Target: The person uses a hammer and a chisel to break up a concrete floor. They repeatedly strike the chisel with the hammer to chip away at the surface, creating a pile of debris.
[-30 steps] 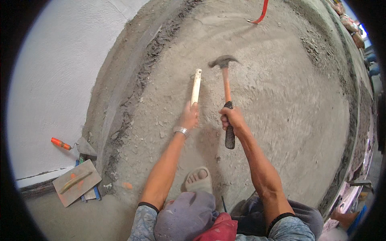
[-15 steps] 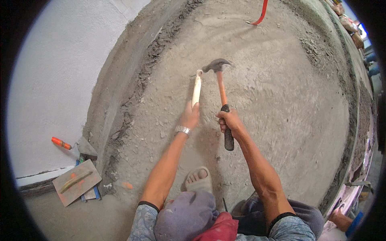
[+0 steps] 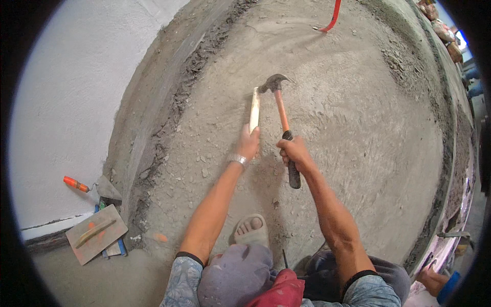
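My right hand is wrapped round the black grip of a claw hammer with an orange shaft and dark head. In my left hand, closed and slightly blurred, is a pale-handled tool pointing away from me. The hammer's striking face meets or nearly meets the far end of that handle; a thin dark piece juts left there, too smeared to name. Both tools are held above the rough grey cement floor.
At lower left lie a flat float and a trowel with an orange handle, beside a white wall. A bent red bar rests at the top. Rubble lines the right side. Another person's arm shows at lower right.
My left hand and the pale-handled tool have shifted slightly right and up. The claw hammer's head has moved a little left, and its grip end has swung slightly right.
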The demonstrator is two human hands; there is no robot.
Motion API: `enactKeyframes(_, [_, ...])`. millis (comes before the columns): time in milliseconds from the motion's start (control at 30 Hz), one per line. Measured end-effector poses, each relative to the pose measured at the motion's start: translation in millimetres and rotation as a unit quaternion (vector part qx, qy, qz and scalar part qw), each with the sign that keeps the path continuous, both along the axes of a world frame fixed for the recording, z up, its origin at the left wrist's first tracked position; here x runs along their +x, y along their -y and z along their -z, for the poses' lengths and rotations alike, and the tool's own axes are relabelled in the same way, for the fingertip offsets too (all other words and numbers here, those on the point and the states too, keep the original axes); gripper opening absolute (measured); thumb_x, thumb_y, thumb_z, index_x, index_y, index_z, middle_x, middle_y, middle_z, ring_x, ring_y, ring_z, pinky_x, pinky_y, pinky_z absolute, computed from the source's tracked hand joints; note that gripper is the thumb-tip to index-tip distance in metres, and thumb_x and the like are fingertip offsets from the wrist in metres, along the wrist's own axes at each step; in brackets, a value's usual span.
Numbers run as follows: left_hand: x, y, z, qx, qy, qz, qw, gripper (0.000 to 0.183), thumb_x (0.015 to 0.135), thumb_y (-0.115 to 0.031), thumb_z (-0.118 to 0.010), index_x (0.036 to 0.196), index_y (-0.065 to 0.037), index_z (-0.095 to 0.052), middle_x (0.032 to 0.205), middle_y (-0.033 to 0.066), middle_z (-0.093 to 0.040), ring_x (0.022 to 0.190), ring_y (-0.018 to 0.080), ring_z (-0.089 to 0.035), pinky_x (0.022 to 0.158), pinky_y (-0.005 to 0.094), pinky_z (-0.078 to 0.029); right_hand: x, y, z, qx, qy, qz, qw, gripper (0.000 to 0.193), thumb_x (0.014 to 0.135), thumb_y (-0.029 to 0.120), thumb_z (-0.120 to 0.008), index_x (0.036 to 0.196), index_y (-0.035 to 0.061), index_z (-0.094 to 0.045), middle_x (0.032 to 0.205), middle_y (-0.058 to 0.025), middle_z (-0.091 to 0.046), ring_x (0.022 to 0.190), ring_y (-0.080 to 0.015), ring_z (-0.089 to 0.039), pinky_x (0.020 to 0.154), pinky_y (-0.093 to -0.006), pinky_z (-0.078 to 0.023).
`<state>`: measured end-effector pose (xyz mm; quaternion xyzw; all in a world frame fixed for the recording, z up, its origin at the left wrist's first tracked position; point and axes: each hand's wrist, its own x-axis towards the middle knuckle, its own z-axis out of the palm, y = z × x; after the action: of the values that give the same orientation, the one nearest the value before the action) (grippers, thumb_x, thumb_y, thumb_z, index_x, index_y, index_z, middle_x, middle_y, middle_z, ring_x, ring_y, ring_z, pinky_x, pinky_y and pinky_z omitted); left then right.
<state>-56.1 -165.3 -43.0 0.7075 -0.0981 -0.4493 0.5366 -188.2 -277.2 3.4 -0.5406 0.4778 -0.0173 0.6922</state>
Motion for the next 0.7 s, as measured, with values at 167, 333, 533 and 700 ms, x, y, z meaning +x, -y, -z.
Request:
enactKeyframes(167, [4.4,-13.4,0.5,0.013,-0.003,0.000,1.000,0.031,0.099,-0.040,-0.047,0.113,-0.012,-0.044,0.066,-0.0031,-0.043,0.045,0.0053,-0.039,0.037,0.0235,-0.035,-18.1,10.9,-11.3,0.044,0.087,0.095,0.991,0.018,0.080,0.011,-0.061,0.067,0.0061,-0.050,0.055,-0.0010,-0.050,0.042,-0.0114,-0.046,0.040,-0.0297,-0.039])
enactKeyframes(333, [12.3,-19.8,3.7,-0.014,-0.065,-0.021,0.998,0.031,0.099,-0.041,-0.047,0.112,-0.013,-0.044,0.065,-0.0037,-0.043,0.044,0.0049,-0.039,0.036,0.0230,-0.035,3.4,-24.7,-1.6,-0.020,0.237,0.211,0.948,0.019,0.085,0.008,-0.058,0.069,0.0084,-0.048,0.053,-0.0015,-0.046,0.041,-0.0126,-0.045,0.040,-0.0294,-0.039])
enactKeyframes(533, [25.2,-40.5,5.4,0.048,0.014,-0.036,0.998,0.029,0.100,-0.038,-0.045,0.105,-0.010,-0.047,0.065,-0.0013,-0.046,0.044,0.0079,-0.043,0.040,0.0272,-0.039,10.5,-22.8,23.1,0.076,0.011,-0.041,0.996,0.018,0.082,0.013,-0.064,0.072,0.0053,-0.050,0.055,-0.0014,-0.050,0.042,-0.0116,-0.045,0.039,-0.0293,-0.039])
enactKeyframes(700, [21.7,-43.8,2.1,0.031,0.032,0.014,0.999,0.033,0.099,-0.041,-0.045,0.103,-0.008,-0.047,0.066,-0.0010,-0.047,0.046,0.0085,-0.045,0.041,0.0272,-0.041,-0.8,-14.0,-7.8,0.001,0.056,-0.012,0.998,0.017,0.080,0.012,-0.064,0.071,0.0057,-0.051,0.054,0.0001,-0.049,0.040,-0.0102,-0.046,0.037,-0.0277,-0.038])
